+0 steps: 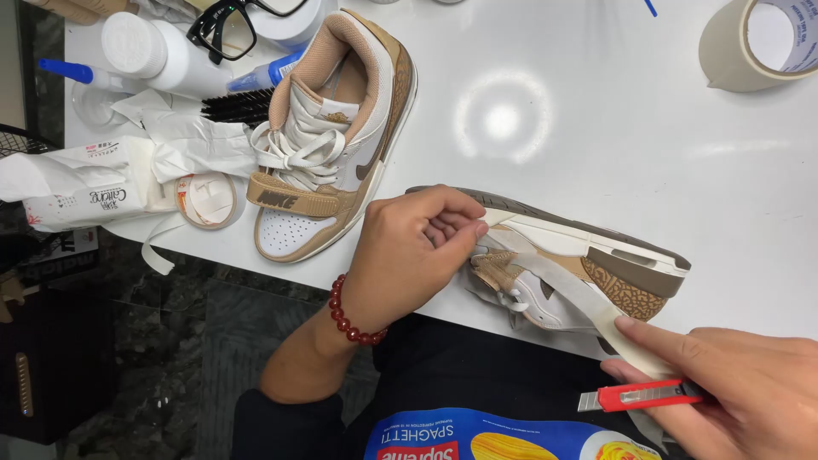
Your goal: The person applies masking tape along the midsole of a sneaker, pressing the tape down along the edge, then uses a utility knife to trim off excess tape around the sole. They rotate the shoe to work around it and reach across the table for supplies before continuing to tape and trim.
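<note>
The left hand (409,251) pinches one end of a strip of tape (573,294) against the tan shoe (588,268), which lies on its side at the near edge of the white table (596,128). The right hand (733,396) pulls the other end tight and grips a red knife (639,396). The blade sits close to the fingers and could nick one. A hard pull could rip the tape.

Upright shoe (328,136) stands left of the tipped shoe (571,264), tape roll (754,43) far right.

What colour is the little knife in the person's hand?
The utility knife in the right hand is red with a silver blade; the head view shows it.
</note>
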